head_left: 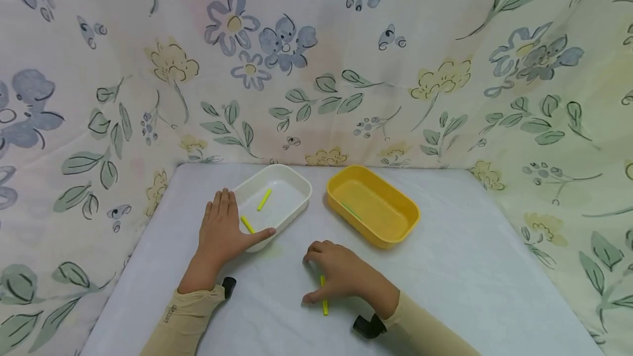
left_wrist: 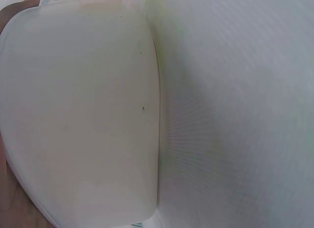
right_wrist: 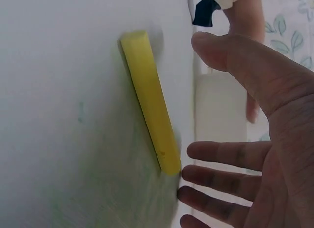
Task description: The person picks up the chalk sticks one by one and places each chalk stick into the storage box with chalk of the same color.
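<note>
My left hand (head_left: 221,232) lies against the near left side of a white tray (head_left: 303,212), its fingers straight and its thumb stretched along the near rim. Two yellow sticks, a far one (head_left: 264,200) and a near one (head_left: 247,224), are in that tray. My right hand (head_left: 341,272) is over another yellow stick (right_wrist: 150,101) lying on the table, thumb and fingers spread apart around it. In the right wrist view a gap shows between the stick and the thumb; whether any fingertip touches it I cannot tell. The left wrist view shows mostly the white tray's outer wall (left_wrist: 83,115).
A yellow tray (head_left: 410,216) stands at the back right of the white one, with a thin green stick (head_left: 352,211) inside. White cloth (head_left: 277,312) covers the table and bears faint greenish smudges. Floral fabric (head_left: 336,70) hangs behind and at both sides.
</note>
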Demonstrator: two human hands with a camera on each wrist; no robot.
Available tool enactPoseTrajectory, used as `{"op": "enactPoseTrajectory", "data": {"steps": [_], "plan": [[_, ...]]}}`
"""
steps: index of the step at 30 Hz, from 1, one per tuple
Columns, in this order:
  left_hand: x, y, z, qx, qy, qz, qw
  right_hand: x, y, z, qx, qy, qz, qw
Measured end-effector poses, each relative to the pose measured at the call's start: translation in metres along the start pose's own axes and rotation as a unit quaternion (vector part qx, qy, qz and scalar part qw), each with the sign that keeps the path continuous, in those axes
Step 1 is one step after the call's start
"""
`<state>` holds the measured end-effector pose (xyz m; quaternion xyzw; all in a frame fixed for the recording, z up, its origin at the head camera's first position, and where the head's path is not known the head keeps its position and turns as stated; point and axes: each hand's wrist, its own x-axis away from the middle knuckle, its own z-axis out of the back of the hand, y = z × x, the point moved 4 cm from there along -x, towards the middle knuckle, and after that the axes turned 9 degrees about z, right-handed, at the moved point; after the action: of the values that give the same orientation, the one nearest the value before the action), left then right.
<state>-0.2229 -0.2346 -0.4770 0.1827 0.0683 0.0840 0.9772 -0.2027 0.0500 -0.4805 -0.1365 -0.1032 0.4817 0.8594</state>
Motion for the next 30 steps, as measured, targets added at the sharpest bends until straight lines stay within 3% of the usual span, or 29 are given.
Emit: {"op": "enactPoseTrajectory", "data": {"steps": [14,30], "plan": [[0.001,0.003,0.004,-0.008,-0.014,0.005,0.9999,0.014,-0.006,-0.009,0.005,-0.009,0.002,1.0],[0.0,0.0,0.001,-0.002,-0.004,0.001,1.0,0.03,-0.004,-0.01,-0.001,-0.002,0.008,1.0]]}}
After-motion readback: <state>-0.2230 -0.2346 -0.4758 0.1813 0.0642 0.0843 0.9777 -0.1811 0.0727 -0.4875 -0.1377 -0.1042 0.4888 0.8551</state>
